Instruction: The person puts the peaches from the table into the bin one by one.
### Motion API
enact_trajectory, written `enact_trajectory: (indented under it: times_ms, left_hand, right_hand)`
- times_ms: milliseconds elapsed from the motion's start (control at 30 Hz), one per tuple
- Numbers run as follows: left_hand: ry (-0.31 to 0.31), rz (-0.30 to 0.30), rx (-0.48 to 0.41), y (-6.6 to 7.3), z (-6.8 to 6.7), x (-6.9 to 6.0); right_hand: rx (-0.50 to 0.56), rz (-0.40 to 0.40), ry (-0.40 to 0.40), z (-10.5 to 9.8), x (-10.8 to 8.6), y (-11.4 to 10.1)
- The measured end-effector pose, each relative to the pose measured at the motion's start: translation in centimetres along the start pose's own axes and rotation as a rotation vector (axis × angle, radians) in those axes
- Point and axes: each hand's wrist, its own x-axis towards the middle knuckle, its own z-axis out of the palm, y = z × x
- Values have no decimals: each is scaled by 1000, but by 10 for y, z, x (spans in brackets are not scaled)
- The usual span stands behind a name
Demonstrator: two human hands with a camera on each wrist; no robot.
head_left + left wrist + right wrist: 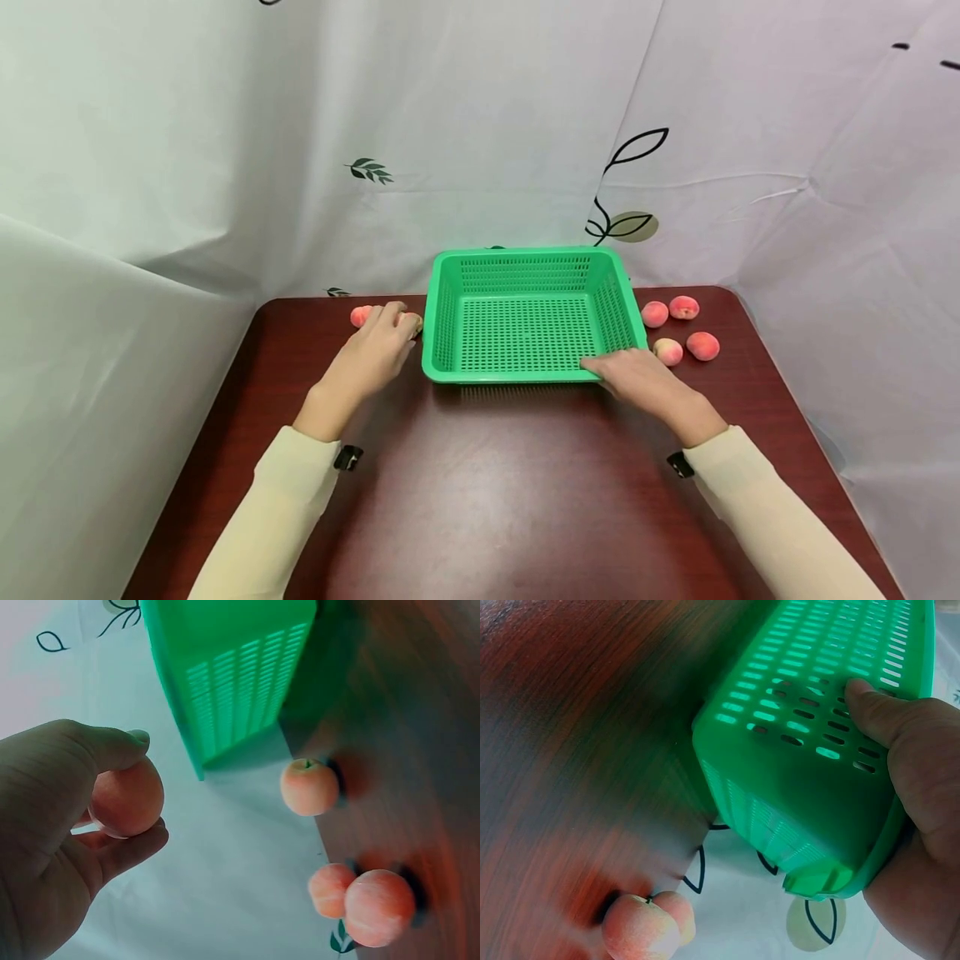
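Note:
A peach point(129, 799) is held between the thumb and fingers of my left hand point(372, 354), just left of the green plastic basket point(528, 377). The head view mostly hides that fruit behind the hand. Below it in the left wrist view, a single peach point(309, 787) lies near the basket, and two more peaches point(380, 908) touch each other farther off. My right hand point(637, 379) grips the basket's rim at its near right corner, the thumb point(874, 712) against the perforated wall. The basket holds nothing.
Several peaches point(702, 346) lie on the table to the basket's right, one close beside the right hand. The dark red wooden table point(480, 500) has a white patterned cloth point(480, 125) hanging behind it and along both sides.

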Motion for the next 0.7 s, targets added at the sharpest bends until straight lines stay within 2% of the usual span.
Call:
enact_trajectory:
  times_ms: [433, 700]
  left_hand:
    - [-68, 51, 24, -2, -5, 37]
    - [-137, -3, -18, -4, -2, 57]
  right_hand:
    - [-4, 8, 7, 0, 1, -1]
    - [5, 12, 10, -1, 0, -2]
